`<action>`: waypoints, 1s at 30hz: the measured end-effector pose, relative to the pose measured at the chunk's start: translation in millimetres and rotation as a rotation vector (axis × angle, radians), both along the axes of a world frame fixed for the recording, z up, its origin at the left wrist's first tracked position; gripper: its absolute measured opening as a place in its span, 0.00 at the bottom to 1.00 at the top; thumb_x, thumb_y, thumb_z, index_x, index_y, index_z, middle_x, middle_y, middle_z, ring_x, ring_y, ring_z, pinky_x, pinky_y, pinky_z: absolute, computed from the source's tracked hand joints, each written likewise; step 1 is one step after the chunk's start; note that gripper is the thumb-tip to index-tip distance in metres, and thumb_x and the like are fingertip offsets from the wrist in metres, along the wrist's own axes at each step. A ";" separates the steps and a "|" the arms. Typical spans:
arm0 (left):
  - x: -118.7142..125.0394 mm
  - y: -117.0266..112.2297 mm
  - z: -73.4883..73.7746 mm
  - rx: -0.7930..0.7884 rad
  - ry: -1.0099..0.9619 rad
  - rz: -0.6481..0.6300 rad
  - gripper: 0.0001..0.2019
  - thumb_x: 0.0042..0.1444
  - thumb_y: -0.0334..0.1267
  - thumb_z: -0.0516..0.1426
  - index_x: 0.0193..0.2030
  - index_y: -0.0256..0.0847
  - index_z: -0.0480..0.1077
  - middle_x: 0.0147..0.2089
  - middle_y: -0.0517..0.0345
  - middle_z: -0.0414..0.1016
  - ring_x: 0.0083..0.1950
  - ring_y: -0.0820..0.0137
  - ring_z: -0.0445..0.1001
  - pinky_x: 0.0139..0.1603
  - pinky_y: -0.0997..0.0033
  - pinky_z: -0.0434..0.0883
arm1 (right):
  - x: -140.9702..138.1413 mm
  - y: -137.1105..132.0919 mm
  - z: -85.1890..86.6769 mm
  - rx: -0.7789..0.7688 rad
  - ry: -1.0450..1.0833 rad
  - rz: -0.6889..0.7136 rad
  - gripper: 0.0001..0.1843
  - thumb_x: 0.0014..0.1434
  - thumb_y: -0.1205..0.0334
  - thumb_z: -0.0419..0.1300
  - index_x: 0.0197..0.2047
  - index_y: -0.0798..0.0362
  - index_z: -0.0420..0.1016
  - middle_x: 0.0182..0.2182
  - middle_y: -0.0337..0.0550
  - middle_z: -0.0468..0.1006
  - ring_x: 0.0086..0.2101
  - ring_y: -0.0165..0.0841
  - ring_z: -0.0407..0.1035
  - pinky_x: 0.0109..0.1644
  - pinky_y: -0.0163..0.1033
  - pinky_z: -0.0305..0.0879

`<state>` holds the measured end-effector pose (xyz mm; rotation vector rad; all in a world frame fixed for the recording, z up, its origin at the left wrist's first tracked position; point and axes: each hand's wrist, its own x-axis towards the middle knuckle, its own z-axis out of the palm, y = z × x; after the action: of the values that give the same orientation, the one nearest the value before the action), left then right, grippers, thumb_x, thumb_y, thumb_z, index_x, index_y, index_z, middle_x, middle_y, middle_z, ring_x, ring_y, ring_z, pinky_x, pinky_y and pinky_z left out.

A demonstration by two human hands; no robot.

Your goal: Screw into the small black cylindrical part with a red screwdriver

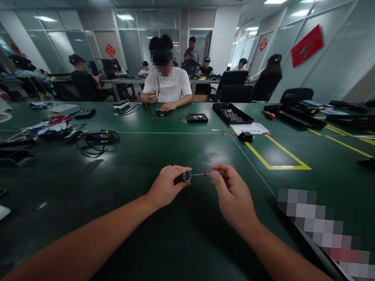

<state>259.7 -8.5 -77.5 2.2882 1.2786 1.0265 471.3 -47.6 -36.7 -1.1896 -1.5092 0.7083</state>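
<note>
My left hand (166, 186) is closed around a black cylinder that looks like a flashlight (187, 176), its round metal-rimmed end facing right and toward me. In my right hand (235, 197) is a small screwdriver (207, 174) with a clear reddish handle, gripped between thumb and fingers. The thin shaft points left, its tip at or close to the cylinder's rim; whether they touch I cannot tell. Both hands are raised over the green tabletop (173, 150). My fingers hide most of the cylinder's body and part of the handle.
Coiled black cables (99, 142) lie left. A black parts tray (232, 115), a white paper sheet (250, 128) and a small black block (245, 137) are ahead. Across the table sits a person in a white shirt (179, 84). A partly blurred flat object (323, 242) lies right.
</note>
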 end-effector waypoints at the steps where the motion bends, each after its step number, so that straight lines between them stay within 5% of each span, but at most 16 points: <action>1: 0.1 -0.1 -0.1 -0.002 0.006 0.001 0.19 0.61 0.35 0.64 0.59 0.48 0.74 0.57 0.52 0.80 0.60 0.58 0.75 0.66 0.45 0.65 | -0.3 0.0 -0.4 0.001 -0.006 0.004 0.13 0.67 0.50 0.56 0.47 0.49 0.75 0.37 0.44 0.81 0.36 0.39 0.74 0.40 0.44 0.67; 5: 0.7 -2.2 0.7 0.008 0.029 -0.011 0.18 0.61 0.36 0.64 0.59 0.47 0.74 0.57 0.51 0.80 0.60 0.58 0.76 0.66 0.44 0.64 | -2.2 1.9 -2.8 -0.009 0.026 0.005 0.14 0.69 0.49 0.54 0.45 0.49 0.75 0.34 0.43 0.79 0.35 0.38 0.73 0.41 0.44 0.67; 13: 1.1 -4.7 6.4 0.055 0.106 -0.016 0.18 0.64 0.38 0.62 0.61 0.49 0.72 0.58 0.53 0.79 0.62 0.59 0.74 0.71 0.40 0.56 | 4.3 24.3 -8.9 -0.357 0.667 0.016 0.16 0.59 0.45 0.62 0.31 0.48 0.69 0.22 0.36 0.67 0.24 0.33 0.63 0.29 0.41 0.67; 19: -1.2 -2.1 2.2 0.040 0.088 -0.005 0.20 0.63 0.39 0.63 0.61 0.49 0.72 0.59 0.53 0.78 0.62 0.59 0.74 0.71 0.40 0.57 | 2.0 20.5 -10.3 -0.153 0.459 -0.047 0.17 0.61 0.42 0.60 0.39 0.48 0.72 0.30 0.39 0.75 0.31 0.35 0.70 0.35 0.43 0.71; 30: 1.1 -4.2 3.1 0.027 0.067 0.005 0.20 0.63 0.41 0.63 0.61 0.49 0.71 0.59 0.53 0.79 0.61 0.59 0.74 0.72 0.41 0.56 | -0.4 14.3 -7.4 -0.084 0.318 -0.040 0.15 0.65 0.45 0.58 0.41 0.48 0.71 0.32 0.40 0.76 0.32 0.35 0.72 0.39 0.44 0.72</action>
<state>260.8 -12.7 -74.4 2.3595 1.3048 0.9823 470.9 -33.3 -44.0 -1.1068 -1.1978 0.8960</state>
